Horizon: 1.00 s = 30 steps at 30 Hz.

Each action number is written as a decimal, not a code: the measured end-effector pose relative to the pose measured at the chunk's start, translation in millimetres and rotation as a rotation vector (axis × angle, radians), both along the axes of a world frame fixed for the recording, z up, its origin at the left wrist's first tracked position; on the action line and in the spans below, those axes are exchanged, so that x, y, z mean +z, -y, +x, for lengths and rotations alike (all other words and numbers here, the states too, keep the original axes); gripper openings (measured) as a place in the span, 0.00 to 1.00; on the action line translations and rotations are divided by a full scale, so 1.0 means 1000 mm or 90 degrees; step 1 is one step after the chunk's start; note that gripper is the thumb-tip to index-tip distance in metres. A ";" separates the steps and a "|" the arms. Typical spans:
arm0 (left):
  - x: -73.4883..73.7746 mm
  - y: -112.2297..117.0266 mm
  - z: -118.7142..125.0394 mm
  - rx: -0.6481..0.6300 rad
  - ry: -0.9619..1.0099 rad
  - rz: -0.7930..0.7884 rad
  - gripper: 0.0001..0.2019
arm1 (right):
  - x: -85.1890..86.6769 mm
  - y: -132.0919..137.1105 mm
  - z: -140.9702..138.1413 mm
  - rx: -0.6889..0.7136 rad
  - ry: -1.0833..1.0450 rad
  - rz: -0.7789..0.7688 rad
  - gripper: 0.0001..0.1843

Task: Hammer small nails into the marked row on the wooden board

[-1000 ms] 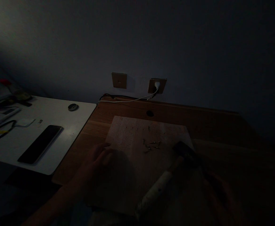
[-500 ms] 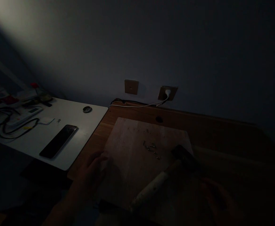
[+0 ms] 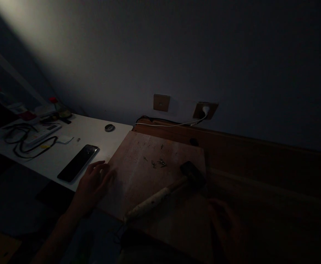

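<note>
A square board (image 3: 138, 176) lies on the wooden tabletop, its left side over the edge by the white table. Several small metal pieces, perhaps screws (image 3: 161, 162), are scattered on its upper half. Across the board rests a hammer (image 3: 149, 202), its dark head (image 3: 192, 173) at the right and its pale grip towards the lower left. My left hand (image 3: 92, 183) is open at the board's left edge, fingers spread, holding nothing. In deep shadow, my right hand (image 3: 226, 222) is by the right edge, fingers apart; whether it touches the board is unclear.
On the white table (image 3: 116, 141) at left are a phone (image 3: 78, 162), a small round tin (image 3: 109, 128), black cables (image 3: 19, 146) and bottles. A white plug (image 3: 205, 109) sits in a wall socket behind; its cord runs along the back edge.
The board has shifted left on the tabletop with the hammer on it. The small metal pieces lie in a different arrangement. My left hand's fingers have spread; my right hand has moved left.
</note>
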<state>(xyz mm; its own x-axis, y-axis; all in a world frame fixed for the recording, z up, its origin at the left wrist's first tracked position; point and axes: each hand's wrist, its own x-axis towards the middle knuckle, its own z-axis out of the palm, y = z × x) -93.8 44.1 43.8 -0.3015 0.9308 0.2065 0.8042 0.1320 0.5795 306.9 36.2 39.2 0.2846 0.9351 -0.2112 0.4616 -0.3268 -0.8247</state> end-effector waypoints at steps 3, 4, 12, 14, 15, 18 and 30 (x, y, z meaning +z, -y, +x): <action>0.002 0.001 0.002 -0.005 0.076 -0.019 0.26 | -0.009 0.003 0.004 0.012 0.021 0.027 0.26; 0.003 0.001 0.003 -0.006 0.098 -0.024 0.26 | -0.012 0.003 0.005 0.017 0.033 0.033 0.26; 0.005 0.001 0.007 -0.027 0.138 -0.006 0.21 | -0.029 0.010 0.013 0.053 0.045 0.034 0.29; 0.007 -0.002 0.010 -0.044 0.069 0.020 0.20 | -0.029 0.012 0.008 0.070 0.040 0.023 0.29; 0.008 -0.004 0.010 -0.048 0.030 0.033 0.20 | -0.029 0.012 0.004 0.078 0.034 0.021 0.29; 0.008 -0.008 0.001 -0.028 -0.025 0.050 0.20 | -0.025 0.010 -0.009 0.088 0.021 0.044 0.27; -0.007 -0.016 -0.053 0.064 -0.070 -0.014 0.24 | -0.025 -0.016 -0.028 0.342 -0.100 0.020 0.20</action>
<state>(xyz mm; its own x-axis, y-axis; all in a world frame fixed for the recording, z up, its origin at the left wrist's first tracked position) -147.0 60.4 36.6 -0.3696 0.9018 0.2238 0.8448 0.2258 0.4851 278.5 52.1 14.5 -0.2671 0.9462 -0.1828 0.4268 -0.0539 -0.9027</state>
